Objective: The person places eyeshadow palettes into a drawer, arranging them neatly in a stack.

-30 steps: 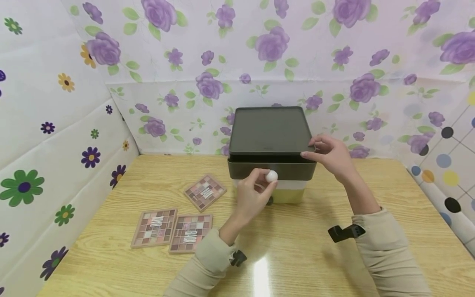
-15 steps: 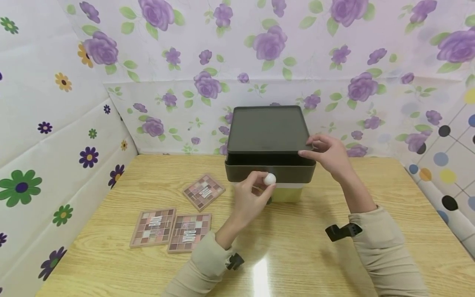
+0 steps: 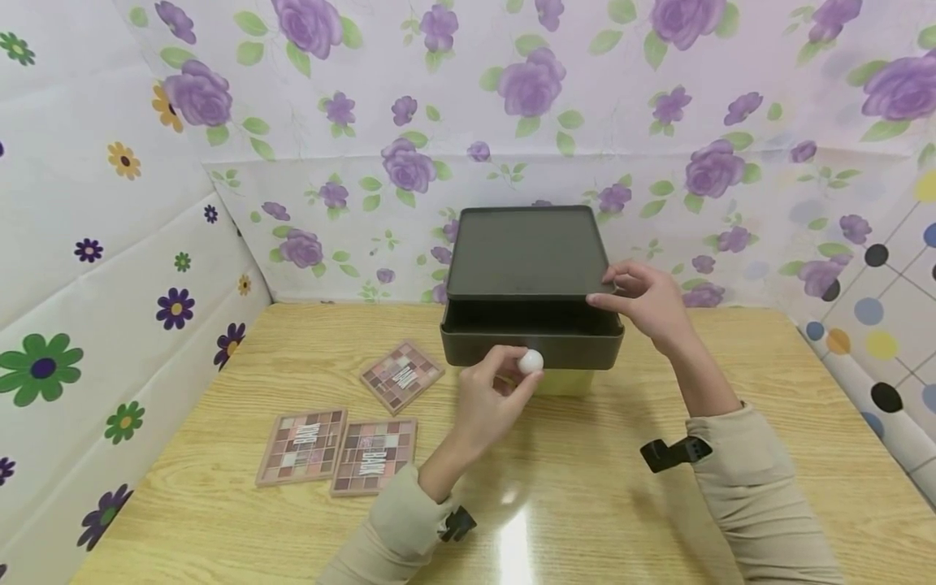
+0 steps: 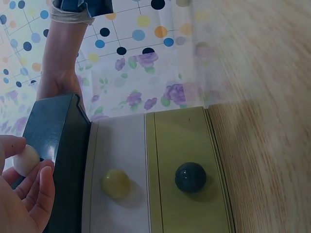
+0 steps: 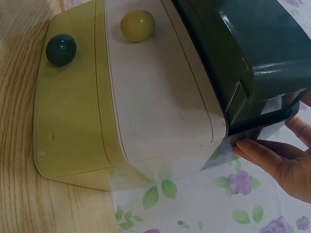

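A small drawer organizer (image 3: 526, 252) with a dark green top stands at the back of the table. Its dark green top drawer (image 3: 578, 353) is pulled partway out, and its inside looks dark. My left hand (image 3: 488, 398) pinches the white round knob (image 3: 530, 361) of that drawer between thumb and fingers. At the organizer's top right front corner, my right hand (image 3: 647, 305) holds the edge, thumb at the front and fingers along the side. Lower down, the white drawer (image 5: 155, 92) has a yellow knob (image 4: 115, 183), and the yellow drawer (image 5: 73, 116) has a dark green knob (image 4: 190, 177); both look shut.
Three eyeshadow palettes lie on the wooden table (image 3: 585, 504) left of the organizer: one palette (image 3: 402, 376) nearer it, another palette (image 3: 303, 447) and a third palette (image 3: 374, 457) side by side. Behind stands a wall covering (image 3: 329, 122) with purple flowers.
The top drawer has slid further out toward me, with my left hand drawing back on its knob. My right hand has stayed at the organizer's corner. The palettes have not moved.
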`<control>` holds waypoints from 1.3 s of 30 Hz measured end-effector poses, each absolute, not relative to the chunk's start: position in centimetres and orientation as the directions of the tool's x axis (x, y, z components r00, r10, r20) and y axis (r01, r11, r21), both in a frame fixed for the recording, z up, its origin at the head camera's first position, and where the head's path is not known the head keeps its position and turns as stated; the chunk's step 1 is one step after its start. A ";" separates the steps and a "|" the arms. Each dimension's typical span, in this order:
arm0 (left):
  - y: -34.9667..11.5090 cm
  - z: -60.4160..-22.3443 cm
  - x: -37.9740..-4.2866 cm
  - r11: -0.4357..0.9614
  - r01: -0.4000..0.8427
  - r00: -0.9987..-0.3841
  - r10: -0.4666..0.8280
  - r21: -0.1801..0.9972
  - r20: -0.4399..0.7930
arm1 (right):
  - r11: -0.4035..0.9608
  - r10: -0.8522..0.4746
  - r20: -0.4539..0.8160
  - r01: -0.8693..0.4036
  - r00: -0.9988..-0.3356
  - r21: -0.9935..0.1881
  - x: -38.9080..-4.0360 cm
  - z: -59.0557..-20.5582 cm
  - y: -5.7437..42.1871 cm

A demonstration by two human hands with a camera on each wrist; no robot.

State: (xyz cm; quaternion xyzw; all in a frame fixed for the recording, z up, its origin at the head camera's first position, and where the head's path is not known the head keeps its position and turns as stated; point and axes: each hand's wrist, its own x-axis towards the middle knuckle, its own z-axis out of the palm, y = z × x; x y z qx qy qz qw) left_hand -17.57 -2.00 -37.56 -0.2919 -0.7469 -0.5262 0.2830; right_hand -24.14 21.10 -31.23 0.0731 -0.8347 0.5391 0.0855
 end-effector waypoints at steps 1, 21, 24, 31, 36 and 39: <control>-2.0 -37.6 -17.5 0.277 0.735 -0.668 0.138 0.619 0.731 | 0.407 -0.030 0.222 -0.215 -0.975 -0.888 -24.2 -31.2 21.1; -2.5 -37.2 -16.5 0.237 0.739 -0.669 0.150 0.630 0.728 | 0.401 -0.027 0.222 -0.214 -0.975 -0.891 -24.2 -31.1 21.1; -2.5 -37.2 -16.4 0.233 0.747 -0.660 0.160 0.622 0.734 | 0.397 -0.030 0.218 -0.212 -0.975 -0.893 -24.2 -31.1 21.1; -2.7 -37.2 -15.9 0.237 0.749 -0.660 0.179 0.619 0.730 | 0.392 -0.039 0.224 -0.221 -0.974 -0.893 -24.0 -31.0 21.1; -2.7 -37.2 -15.6 0.230 0.757 -0.652 0.196 0.612 0.732 | 0.393 -0.050 0.237 -0.238 -0.970 -0.889 -23.9 -31.0 21.1; -2.8 -37.3 -15.5 0.228 0.762 -0.646 0.202 0.607 0.736 | 0.392 -0.042 0.231 -0.228 -0.972 -0.891 -23.9 -31.1 21.1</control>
